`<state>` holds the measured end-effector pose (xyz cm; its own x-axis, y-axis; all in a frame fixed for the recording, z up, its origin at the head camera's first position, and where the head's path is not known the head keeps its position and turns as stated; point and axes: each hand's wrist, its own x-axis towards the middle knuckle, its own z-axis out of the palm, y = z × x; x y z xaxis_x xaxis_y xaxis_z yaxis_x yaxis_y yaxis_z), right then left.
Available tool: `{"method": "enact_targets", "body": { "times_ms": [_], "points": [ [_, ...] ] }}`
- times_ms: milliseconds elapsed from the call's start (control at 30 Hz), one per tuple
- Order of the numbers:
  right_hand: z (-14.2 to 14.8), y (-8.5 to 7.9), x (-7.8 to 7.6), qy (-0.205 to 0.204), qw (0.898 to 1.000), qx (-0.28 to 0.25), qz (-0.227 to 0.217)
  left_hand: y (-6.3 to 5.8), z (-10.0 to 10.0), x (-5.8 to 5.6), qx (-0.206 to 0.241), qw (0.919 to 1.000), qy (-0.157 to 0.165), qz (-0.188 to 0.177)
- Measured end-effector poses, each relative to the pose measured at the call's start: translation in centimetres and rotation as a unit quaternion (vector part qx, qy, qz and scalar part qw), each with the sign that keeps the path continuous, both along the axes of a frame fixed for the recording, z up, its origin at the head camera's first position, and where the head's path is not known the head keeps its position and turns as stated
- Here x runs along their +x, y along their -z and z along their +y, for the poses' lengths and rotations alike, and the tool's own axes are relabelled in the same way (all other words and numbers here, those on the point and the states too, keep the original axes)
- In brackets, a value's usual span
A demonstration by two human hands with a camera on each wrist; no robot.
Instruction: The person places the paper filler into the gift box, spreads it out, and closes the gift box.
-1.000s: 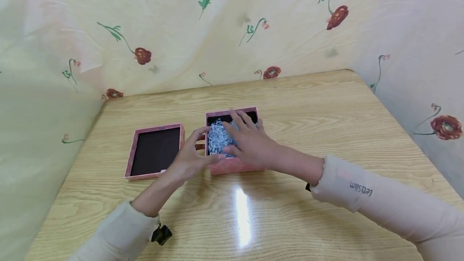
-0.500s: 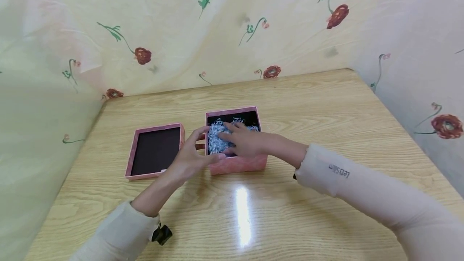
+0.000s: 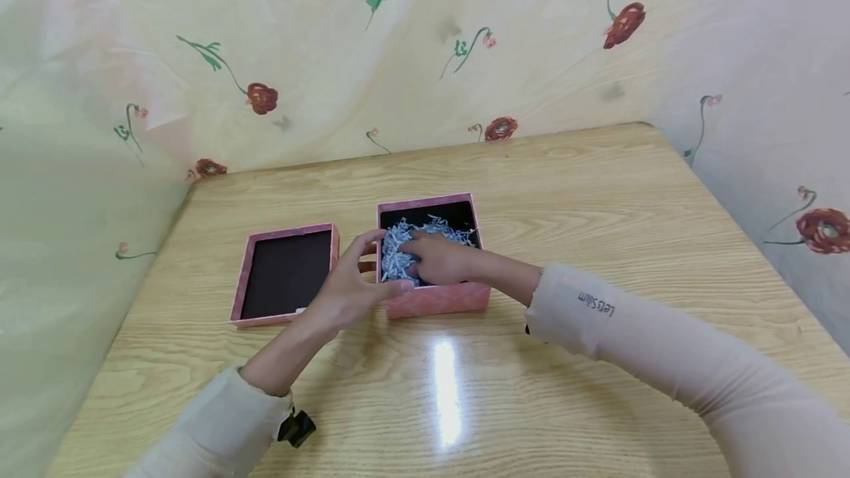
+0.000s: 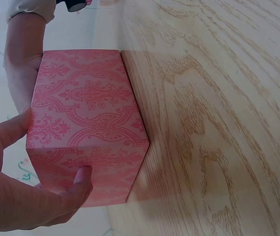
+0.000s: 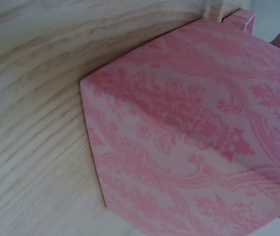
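A pink damask-patterned box (image 3: 434, 302) stands with its top uncovered, its inside dark. Blue shredded paper (image 3: 397, 246) fills the nearer part of it. My left hand (image 3: 348, 282) holds the box at its near left corner, thumb on the front rim and fingers along the left side. In the left wrist view the left hand (image 4: 37, 189) has its fingertips against a box wall (image 4: 88, 98). My right hand (image 3: 446, 258) is inside the box, with its fingers bent down into the shredded paper. Its fingertips are hidden there.
To the left of the box lies its pink lid (image 3: 285, 275), dark inside facing up. Both rest on a wood-grain table (image 3: 564, 205). A flowered cloth (image 3: 319, 57) hangs behind the table and along its sides.
My right hand has moved down and left into the shredded paper, and its spread fingers have sunk in. The paper has shifted toward the near side. The left hand stays in place.
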<state>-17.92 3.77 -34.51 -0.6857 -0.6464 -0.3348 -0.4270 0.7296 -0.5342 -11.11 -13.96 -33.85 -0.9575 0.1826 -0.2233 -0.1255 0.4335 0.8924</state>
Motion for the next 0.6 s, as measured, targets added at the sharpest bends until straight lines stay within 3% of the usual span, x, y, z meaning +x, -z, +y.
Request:
{"method": "enact_targets", "body": {
  "times_ms": [200,467,600],
  "points": [
    [0.2,-0.7,0.7,0.010,1.000,0.014,0.013,0.1,-0.1,-0.1,-0.002,1.0000,0.000,-0.003],
    [1.3,-2.7,2.5,0.005,0.994,0.015,0.112,0.1,0.1,-0.2,0.001,1.0000,-0.003,-0.003],
    [1.7,-2.9,3.2,0.003,0.992,0.034,0.122,0.1,0.1,-0.1,-0.003,1.0000,-0.006,-0.003]
  ]
}}
